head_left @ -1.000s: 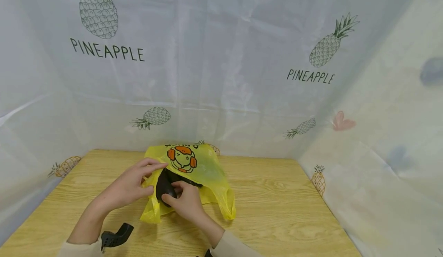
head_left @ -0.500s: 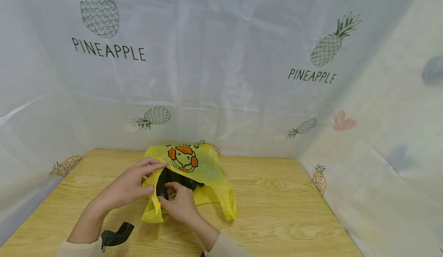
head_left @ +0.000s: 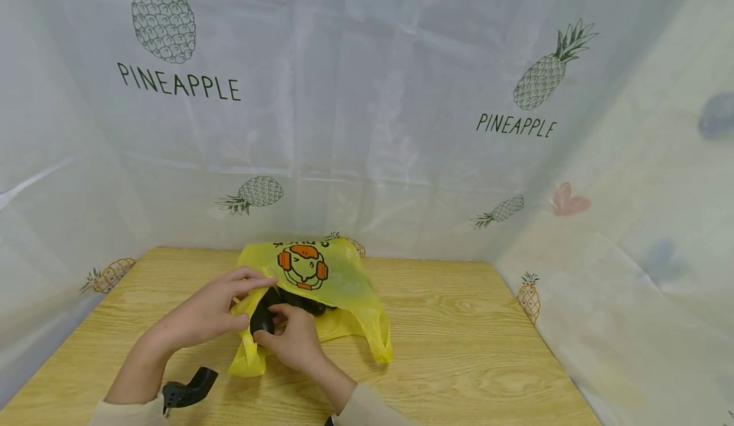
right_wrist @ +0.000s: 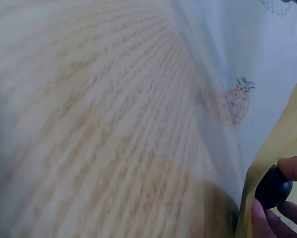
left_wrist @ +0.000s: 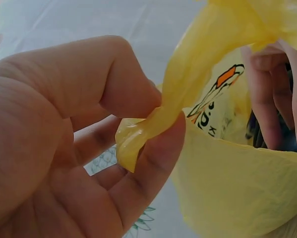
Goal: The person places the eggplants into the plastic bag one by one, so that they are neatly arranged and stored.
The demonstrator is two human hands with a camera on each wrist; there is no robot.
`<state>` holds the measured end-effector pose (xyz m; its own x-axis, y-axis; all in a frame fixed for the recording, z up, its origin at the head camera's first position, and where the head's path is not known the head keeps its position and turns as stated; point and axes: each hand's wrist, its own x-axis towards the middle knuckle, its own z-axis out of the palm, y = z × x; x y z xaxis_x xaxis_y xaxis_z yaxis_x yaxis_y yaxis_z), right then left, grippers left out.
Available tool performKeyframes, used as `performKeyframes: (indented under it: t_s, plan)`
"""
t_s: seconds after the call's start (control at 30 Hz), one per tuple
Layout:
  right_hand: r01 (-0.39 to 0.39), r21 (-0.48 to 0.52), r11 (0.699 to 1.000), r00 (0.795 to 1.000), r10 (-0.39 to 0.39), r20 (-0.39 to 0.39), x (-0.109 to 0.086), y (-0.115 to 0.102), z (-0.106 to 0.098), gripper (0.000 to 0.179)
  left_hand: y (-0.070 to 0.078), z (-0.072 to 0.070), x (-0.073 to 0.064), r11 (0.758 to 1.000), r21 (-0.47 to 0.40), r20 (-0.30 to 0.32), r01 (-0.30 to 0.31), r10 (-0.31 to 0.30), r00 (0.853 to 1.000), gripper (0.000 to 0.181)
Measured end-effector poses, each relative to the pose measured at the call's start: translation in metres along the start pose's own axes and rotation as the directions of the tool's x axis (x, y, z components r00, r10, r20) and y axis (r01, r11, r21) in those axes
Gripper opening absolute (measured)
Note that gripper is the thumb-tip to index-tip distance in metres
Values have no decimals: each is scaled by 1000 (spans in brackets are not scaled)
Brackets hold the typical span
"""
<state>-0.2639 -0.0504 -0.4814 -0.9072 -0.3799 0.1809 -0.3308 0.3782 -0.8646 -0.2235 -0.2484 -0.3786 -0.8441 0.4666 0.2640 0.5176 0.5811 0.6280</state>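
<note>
A yellow plastic bag (head_left: 352, 292) with a cartoon duck print lies on its side at the table's back, its mouth toward me. My left hand (head_left: 206, 308) pinches the left part of that mouth; in the left wrist view, thumb and finger grip a twisted strip of the plastic (left_wrist: 170, 94). Inside the opening, my right hand (head_left: 295, 338) holds a dark, glossy eggplant (head_left: 262, 319) between thumb and fingers. Its rounded end (right_wrist: 273, 189) shows in the right wrist view. Behind it lie more dark, long shapes (head_left: 312, 305), partly hidden under the plastic.
The wooden table (head_left: 459, 349) stretches to the right and in front of the bag. A pineapple-print curtain (head_left: 367, 127) stands along the back, with cloth on both sides. A black wrist mount (head_left: 189, 388) juts from the left wrist.
My right hand has shifted left with the eggplant toward the left side of the bag's mouth. My left hand has moved slightly left and nearer, drawing the plastic along. More dark shapes have come into view.
</note>
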Motion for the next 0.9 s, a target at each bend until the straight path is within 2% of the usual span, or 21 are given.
performKeyframes:
  t_s: [0.4, 0.9]
  plan:
    - [33, -145, 989, 999, -36, -19, 8, 7, 7, 48, -1, -3, -2, 1000, -12, 50, -7, 7, 999, 67]
    - [42, -177, 983, 996, -56, -73, 15, 5, 14, 47, -2, -4, -2, 1000, -11, 66, -3, 4, 998, 69]
